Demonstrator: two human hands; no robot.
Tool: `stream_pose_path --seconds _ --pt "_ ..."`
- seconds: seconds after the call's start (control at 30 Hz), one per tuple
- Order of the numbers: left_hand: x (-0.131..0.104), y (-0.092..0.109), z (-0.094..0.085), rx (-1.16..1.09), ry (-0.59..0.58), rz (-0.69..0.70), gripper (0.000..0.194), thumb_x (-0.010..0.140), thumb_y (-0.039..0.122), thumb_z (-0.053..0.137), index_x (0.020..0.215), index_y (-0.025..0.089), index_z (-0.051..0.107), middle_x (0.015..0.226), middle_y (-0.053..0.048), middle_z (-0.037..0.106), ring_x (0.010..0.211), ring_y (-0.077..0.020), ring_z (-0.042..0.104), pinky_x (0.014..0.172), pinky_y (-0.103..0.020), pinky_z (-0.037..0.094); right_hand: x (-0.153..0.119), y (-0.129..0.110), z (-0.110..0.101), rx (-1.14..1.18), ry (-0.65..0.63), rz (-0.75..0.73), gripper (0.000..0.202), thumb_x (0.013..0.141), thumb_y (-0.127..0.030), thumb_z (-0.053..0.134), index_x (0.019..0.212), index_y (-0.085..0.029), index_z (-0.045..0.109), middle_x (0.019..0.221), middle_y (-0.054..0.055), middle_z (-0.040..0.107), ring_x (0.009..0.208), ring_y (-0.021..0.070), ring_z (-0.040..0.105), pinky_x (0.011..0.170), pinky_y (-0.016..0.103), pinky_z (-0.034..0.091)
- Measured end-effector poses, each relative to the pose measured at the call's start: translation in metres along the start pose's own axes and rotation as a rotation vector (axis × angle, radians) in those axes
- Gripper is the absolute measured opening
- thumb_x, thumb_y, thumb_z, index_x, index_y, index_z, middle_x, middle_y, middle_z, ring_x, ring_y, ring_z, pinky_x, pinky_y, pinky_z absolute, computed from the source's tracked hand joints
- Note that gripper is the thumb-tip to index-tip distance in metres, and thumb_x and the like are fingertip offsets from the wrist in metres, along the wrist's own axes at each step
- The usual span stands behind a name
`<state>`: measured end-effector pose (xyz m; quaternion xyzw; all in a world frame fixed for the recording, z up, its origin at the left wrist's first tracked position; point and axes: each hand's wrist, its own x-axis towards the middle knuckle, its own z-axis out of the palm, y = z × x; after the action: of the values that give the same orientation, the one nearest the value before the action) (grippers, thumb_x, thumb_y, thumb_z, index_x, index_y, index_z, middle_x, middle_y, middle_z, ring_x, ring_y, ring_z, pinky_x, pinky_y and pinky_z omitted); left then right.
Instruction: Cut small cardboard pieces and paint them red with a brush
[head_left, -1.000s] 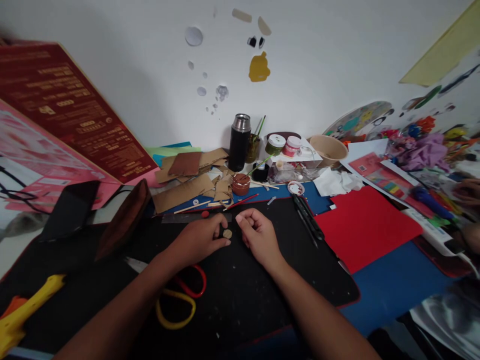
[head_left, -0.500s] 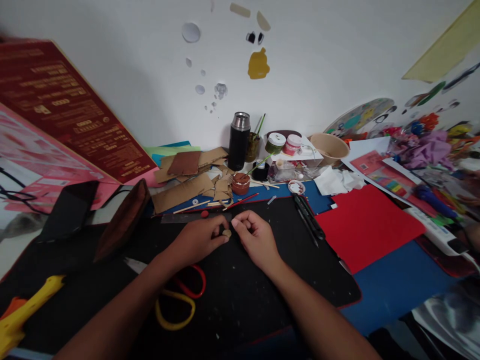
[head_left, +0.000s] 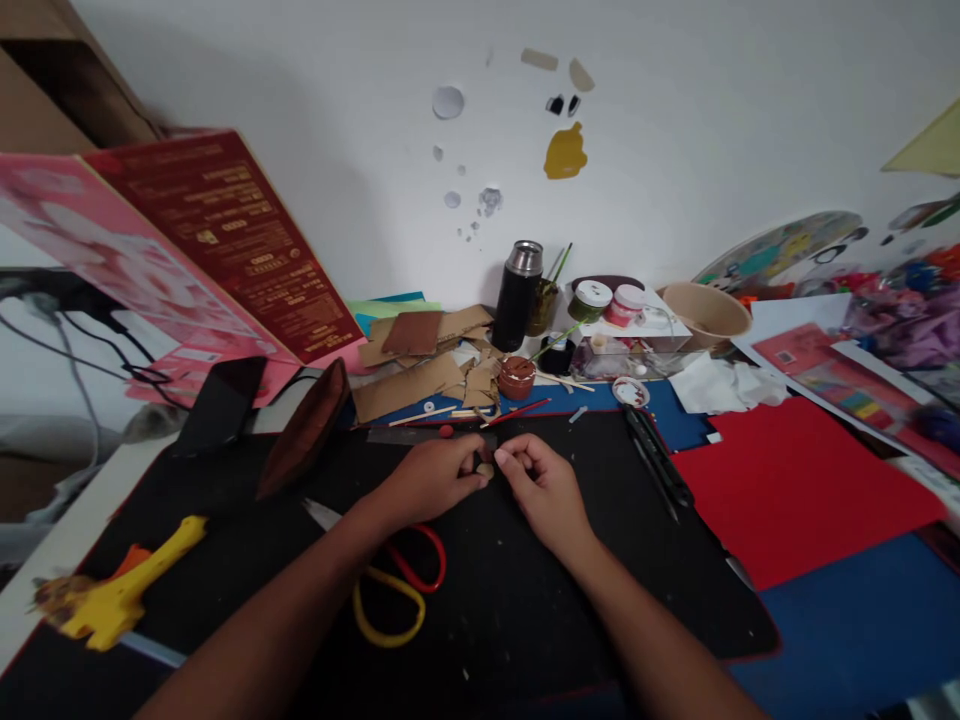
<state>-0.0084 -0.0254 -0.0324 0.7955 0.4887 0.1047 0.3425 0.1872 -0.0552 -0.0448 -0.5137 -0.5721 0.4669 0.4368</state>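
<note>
Over the black mat (head_left: 510, 610), my left hand (head_left: 431, 478) pinches a small round tan disc (head_left: 485, 470) between thumb and fingers. My right hand (head_left: 546, 492) is close beside it, thumb pressed to curled fingers; whatever it holds, if anything, is too small to make out. Behind my left hand lie a clear ruler (head_left: 397, 436) and a small red disc (head_left: 446, 432). Scissors (head_left: 390, 607) with one red and one yellow handle rest partly under my left forearm.
A black flask (head_left: 517, 300), a jar of brown paint (head_left: 517, 377) and cardboard pieces (head_left: 409, 385) stand along the back. A black utility knife (head_left: 660, 460) and red paper (head_left: 802, 490) are at the right. On the left are a brown boat-shaped piece (head_left: 304, 430), a phone (head_left: 223, 405) and a yellow figure (head_left: 124, 595).
The view has turned to the left, so everything appears shifted right and more of the left side shows. Both hands keep nearly the same pose, with the tan disc still in the left.
</note>
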Motion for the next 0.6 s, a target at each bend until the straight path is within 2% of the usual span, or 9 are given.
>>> stream_pose_path --seconds 0.1,0.43,0.6 --pt "0.0002 -0.0016 0.0005 -0.008 0.009 0.009 0.014 0.092 0.032 0.065 0.103 0.023 0.062 0.084 0.001 0.07 0.072 -0.0179 0.061 0.064 -0.029 0.035 0.0005 0.0006 0.0001 -0.003 0.012 0.0 0.025 0.094 -0.046 0.067 0.087 -0.022 0.067 0.062 -0.006 0.043 0.054 0.0136 0.038 0.049 0.026 0.029" --pt "0.0011 -0.0058 0.0021 -0.022 0.027 0.046 0.008 0.092 0.03 0.064 0.095 0.023 0.061 0.081 0.003 0.069 0.071 -0.0166 0.061 0.063 -0.028 0.034 0.0022 0.003 0.0002 -0.031 0.007 -0.008 0.028 0.092 -0.049 0.068 0.085 -0.022 0.068 0.06 -0.006 0.044 0.054 0.0139 0.04 0.049 0.026 0.03" --pt "0.0003 -0.0032 0.0012 -0.023 0.023 0.028 0.021 0.088 0.033 0.071 0.105 0.023 0.061 0.084 0.002 0.07 0.073 -0.0175 0.063 0.064 -0.029 0.036 0.0028 0.0042 0.0003 -0.049 0.009 -0.013 0.027 0.093 -0.047 0.067 0.086 -0.021 0.068 0.061 -0.006 0.044 0.055 0.0137 0.038 0.05 0.026 0.029"
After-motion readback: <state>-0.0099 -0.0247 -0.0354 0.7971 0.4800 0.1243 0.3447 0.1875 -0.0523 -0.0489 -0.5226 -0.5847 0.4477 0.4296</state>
